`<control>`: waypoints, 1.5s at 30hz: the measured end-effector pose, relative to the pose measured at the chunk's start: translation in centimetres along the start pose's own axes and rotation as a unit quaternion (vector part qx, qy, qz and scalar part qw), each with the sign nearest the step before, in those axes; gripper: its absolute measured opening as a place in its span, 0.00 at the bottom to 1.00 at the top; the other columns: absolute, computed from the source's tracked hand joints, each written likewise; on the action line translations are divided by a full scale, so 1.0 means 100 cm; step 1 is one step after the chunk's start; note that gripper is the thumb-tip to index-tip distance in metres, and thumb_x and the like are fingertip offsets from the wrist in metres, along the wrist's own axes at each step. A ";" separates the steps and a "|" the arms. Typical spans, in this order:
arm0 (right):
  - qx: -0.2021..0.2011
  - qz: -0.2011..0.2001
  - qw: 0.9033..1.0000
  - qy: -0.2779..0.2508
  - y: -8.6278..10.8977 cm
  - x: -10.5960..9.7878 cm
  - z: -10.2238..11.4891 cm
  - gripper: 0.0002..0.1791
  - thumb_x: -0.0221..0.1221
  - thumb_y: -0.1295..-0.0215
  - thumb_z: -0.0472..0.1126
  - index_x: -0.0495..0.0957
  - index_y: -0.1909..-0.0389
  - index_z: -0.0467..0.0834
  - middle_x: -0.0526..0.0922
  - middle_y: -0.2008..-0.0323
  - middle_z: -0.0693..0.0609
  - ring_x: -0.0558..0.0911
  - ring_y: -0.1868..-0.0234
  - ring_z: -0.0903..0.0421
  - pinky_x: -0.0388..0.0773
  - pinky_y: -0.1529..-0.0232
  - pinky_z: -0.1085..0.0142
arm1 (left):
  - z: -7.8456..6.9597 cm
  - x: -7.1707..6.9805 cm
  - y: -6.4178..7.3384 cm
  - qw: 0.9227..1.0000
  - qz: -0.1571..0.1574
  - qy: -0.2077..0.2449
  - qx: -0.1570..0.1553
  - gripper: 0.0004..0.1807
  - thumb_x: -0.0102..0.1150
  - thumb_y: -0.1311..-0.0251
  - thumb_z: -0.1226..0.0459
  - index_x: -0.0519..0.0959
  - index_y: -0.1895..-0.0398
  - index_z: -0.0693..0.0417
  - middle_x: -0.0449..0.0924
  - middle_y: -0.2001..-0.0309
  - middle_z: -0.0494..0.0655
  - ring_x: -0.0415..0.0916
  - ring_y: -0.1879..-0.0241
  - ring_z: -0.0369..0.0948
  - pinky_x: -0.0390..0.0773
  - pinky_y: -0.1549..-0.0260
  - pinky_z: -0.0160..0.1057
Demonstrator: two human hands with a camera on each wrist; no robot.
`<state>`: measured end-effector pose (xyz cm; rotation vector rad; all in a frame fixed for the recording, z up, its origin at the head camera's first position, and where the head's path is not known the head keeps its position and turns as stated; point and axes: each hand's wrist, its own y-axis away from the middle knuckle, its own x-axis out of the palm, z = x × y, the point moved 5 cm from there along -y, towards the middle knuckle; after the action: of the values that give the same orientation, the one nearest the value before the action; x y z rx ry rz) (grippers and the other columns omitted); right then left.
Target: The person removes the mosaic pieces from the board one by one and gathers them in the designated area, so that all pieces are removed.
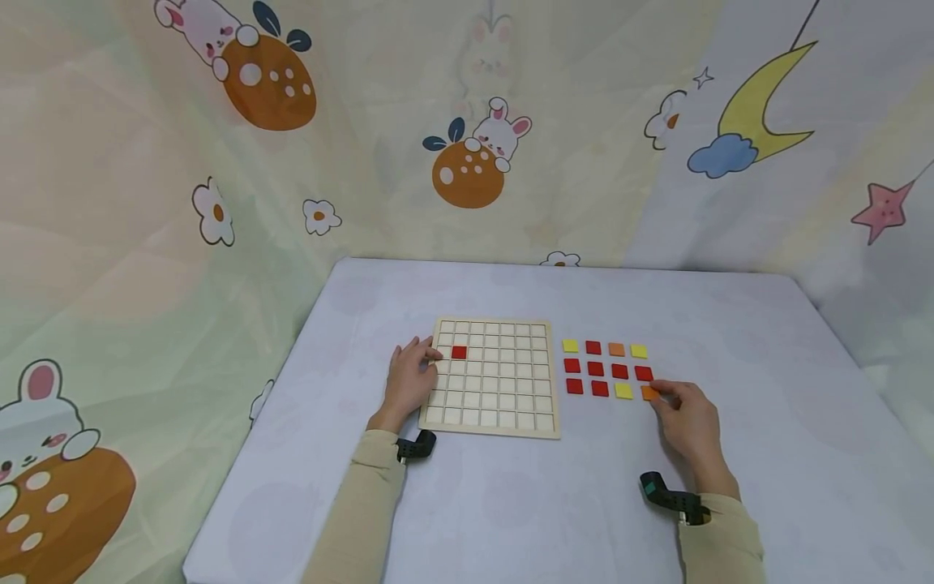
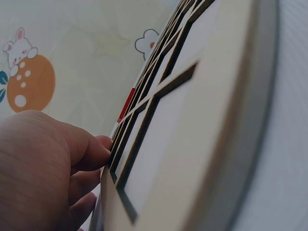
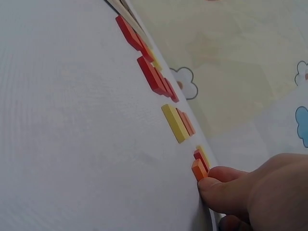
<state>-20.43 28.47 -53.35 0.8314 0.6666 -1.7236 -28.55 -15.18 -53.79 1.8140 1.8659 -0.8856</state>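
Observation:
A pale wooden grid board lies on the table, with one red square tile in a cell near its upper left. At the board's left edge my left hand grips the frame with bent fingers; the left wrist view shows its fingertips right at the rim. To the right of the board, my right hand pinches an orange tile at the front right corner of the tile rows. Thumb and finger cover part of that tile, which appears close to the tabletop in the right wrist view.
Loose red, yellow and orange tiles stand in three rows beside the board, among them a yellow tile and a red tile. A white cloth covers the table. Behind it hangs a printed curtain.

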 end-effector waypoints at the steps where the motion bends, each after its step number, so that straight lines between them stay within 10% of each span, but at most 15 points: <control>1: -0.001 0.000 1.000 0.000 0.000 0.000 0.000 0.18 0.57 0.32 0.34 0.76 0.42 0.35 0.71 0.46 0.33 0.69 0.55 0.41 0.74 0.57 0.52 | 0.001 0.000 0.000 1.000 0.000 0.000 0.000 0.11 0.49 0.37 0.69 0.82 0.60 0.51 0.68 0.32 0.50 0.54 0.27 0.49 0.37 0.25 0.50; 17: 0.014 0.000 1.000 -0.021 0.003 -0.001 0.001 0.23 0.58 0.32 0.37 0.72 0.37 0.36 0.72 0.41 0.34 0.70 0.46 0.37 0.74 0.44 0.43 | 0.000 0.000 0.000 1.000 -0.004 0.003 0.008 0.10 0.50 0.37 0.69 0.82 0.61 0.51 0.68 0.32 0.51 0.54 0.27 0.49 0.37 0.25 0.50; 28: 0.047 -0.056 0.996 -0.053 0.002 -0.001 0.001 0.21 0.54 0.31 0.41 0.75 0.39 0.39 0.76 0.46 0.39 0.72 0.51 0.44 0.72 0.58 0.59 | 0.001 0.000 0.000 1.000 -0.002 0.002 0.004 0.10 0.51 0.37 0.69 0.82 0.61 0.51 0.68 0.32 0.50 0.54 0.27 0.48 0.37 0.25 0.49; 45: -0.065 -0.041 0.993 -0.084 0.006 0.027 0.070 0.15 0.58 0.32 0.40 0.79 0.47 0.40 0.80 0.52 0.44 0.72 0.55 0.49 0.75 0.58 0.59 | 0.001 -0.001 0.001 1.000 0.000 0.002 -0.001 0.10 0.51 0.37 0.69 0.82 0.60 0.51 0.68 0.32 0.50 0.54 0.27 0.48 0.37 0.25 0.48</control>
<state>-21.85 21.36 -51.36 0.5681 0.6977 -1.7813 -28.51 -15.32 -53.86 1.8148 1.8689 -0.8803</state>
